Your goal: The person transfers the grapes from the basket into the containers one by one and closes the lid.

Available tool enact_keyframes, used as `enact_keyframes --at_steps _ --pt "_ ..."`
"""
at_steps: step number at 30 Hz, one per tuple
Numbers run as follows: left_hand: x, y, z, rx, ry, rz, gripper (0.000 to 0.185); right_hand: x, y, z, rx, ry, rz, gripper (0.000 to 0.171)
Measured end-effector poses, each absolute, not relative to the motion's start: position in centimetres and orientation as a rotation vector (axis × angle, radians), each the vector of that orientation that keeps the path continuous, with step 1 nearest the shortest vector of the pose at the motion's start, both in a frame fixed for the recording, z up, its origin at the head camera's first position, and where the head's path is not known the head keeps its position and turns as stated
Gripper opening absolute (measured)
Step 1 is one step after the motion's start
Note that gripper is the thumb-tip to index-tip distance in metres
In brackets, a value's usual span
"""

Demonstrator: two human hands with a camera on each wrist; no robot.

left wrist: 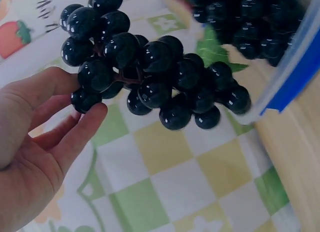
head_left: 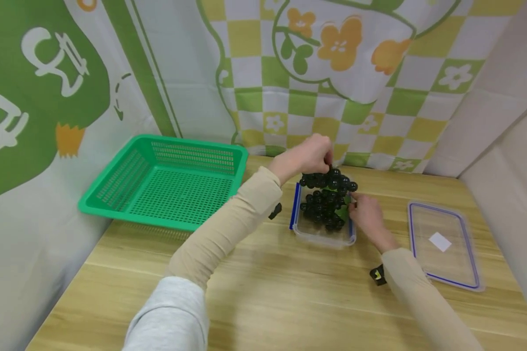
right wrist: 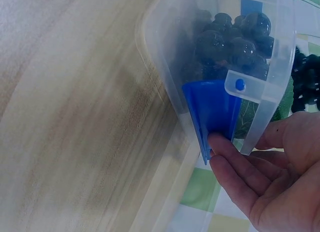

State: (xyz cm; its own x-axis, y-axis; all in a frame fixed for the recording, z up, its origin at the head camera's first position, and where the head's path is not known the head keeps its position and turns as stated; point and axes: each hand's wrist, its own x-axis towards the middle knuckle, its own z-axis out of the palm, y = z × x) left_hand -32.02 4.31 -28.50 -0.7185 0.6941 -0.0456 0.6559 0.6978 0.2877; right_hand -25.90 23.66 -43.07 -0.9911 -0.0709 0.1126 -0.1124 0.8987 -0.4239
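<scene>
Left hand [head_left: 309, 156] pinches the grape bunch [left wrist: 150, 77] above the container [head_left: 320, 234]; right hand [head_left: 366, 214], seemingly relaxed, touches its clip.

Both forearms wear snug beige fabric sleeves [head_left: 241, 214] reaching the wrists; a looser light grey sleeve [head_left: 171, 317] covers the left upper arm. A small black device [head_left: 377, 274], possibly a strapped camera, sits under the right wrist.

looks like a staged tabletop booth rather than a real kitchen: wood-look table [head_left: 268, 292] boxed in by a cartoon-print backdrop [head_left: 334, 73] from 9 to 1 o'clock
</scene>
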Motion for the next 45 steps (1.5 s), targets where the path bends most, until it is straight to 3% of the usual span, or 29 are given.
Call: enact_keyframes --at_steps 7,45 --pt "-31.4 4.6 -31.3 1.173 2.704 0.257 0.019 -25.9 23.6 -43.2 0.153 -2.973 0.700 0.043" --pt "-28.9 5.5 -37.8 1.143 2.606 0.266 0.014 -25.8 23.6 -43.0 0.142 -2.966 0.622 0.042"
